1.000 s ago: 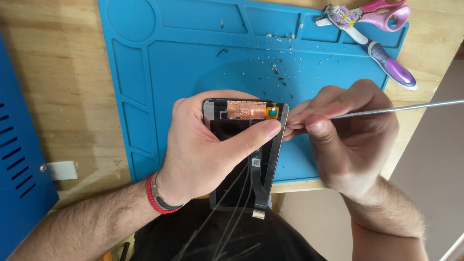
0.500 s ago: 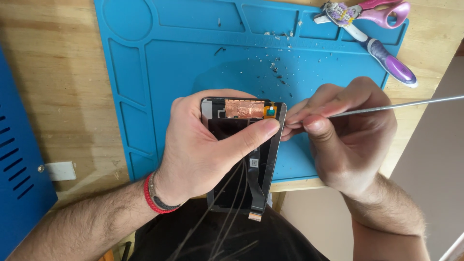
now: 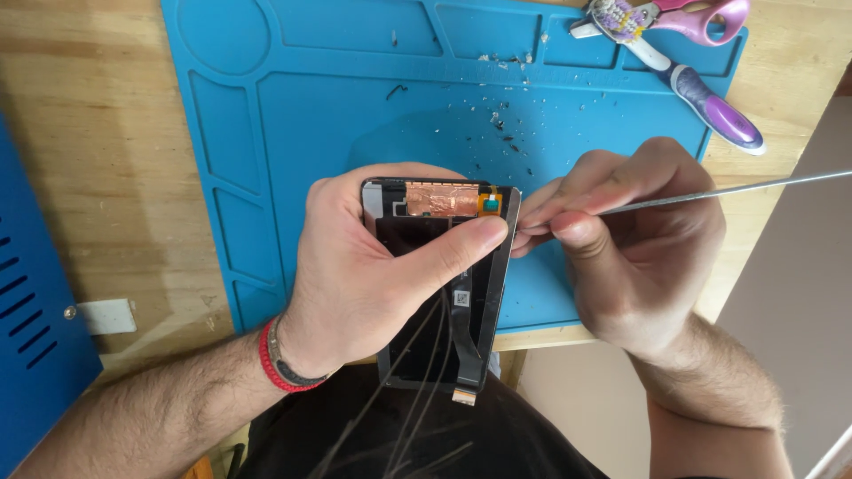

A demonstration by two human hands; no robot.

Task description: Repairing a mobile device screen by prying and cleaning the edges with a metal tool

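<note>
Head view. Left hand (image 3: 373, 266) grips cracked phone screen assembly (image 3: 444, 293), thumb pressed across its face, copper foil strip at far end. Assembly held above near edge of blue work mat (image 3: 266, 133), tilted slightly, ribbon cable hanging at near end. Right hand (image 3: 639, 248) closed on thin metal rod tool (image 3: 710, 191), tip touching assembly's far right corner. Purple scissors (image 3: 692, 53) lie at far right of mat. Debris specks scattered on mat. Wooden table (image 3: 89, 133) beneath.
</note>
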